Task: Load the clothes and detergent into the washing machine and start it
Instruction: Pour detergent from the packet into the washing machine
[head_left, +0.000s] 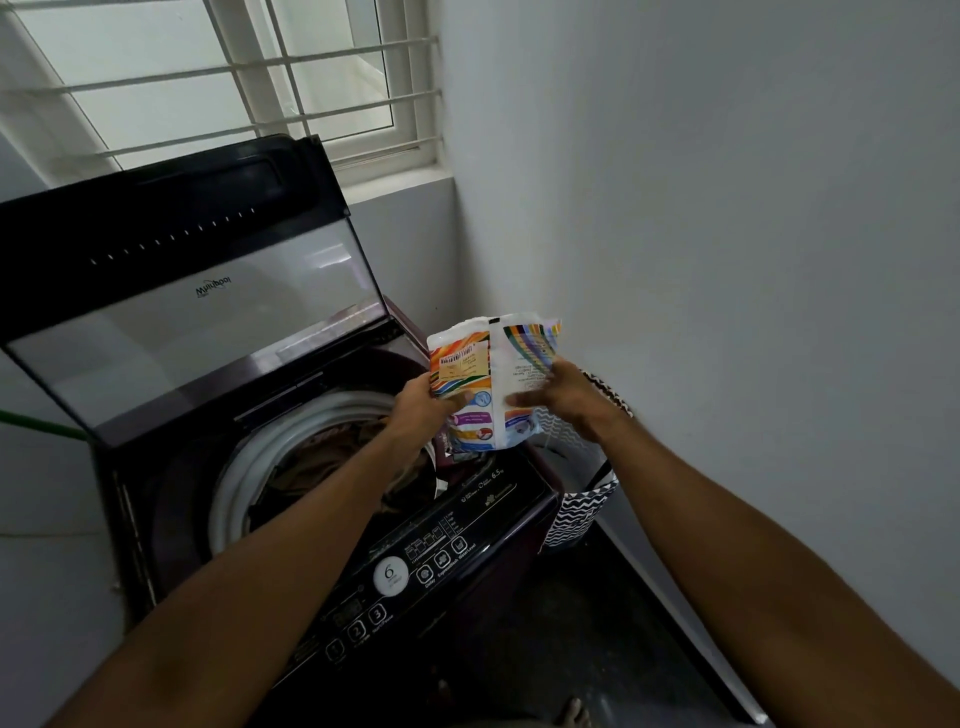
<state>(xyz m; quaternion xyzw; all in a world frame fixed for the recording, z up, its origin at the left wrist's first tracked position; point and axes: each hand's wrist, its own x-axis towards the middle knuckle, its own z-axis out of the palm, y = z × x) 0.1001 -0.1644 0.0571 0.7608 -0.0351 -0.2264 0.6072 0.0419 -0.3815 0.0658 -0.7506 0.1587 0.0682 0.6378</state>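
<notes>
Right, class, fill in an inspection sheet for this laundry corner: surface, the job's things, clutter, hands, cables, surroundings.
Surface: washing machine top, dark, control panel facing the person.
Job's things: lid raised; clothes already in the drum; detergent packet held above the machine's right side.
Clutter: zigzag-patterned laundry bag between machine and wall.
Hands: left hand and right hand both grip the packet, one on each side.
Cables: green hose or cord at left, behind the lid; which it is cannot be told.
Surroundings: barred window behind, white wall at right, dark floor.
</notes>
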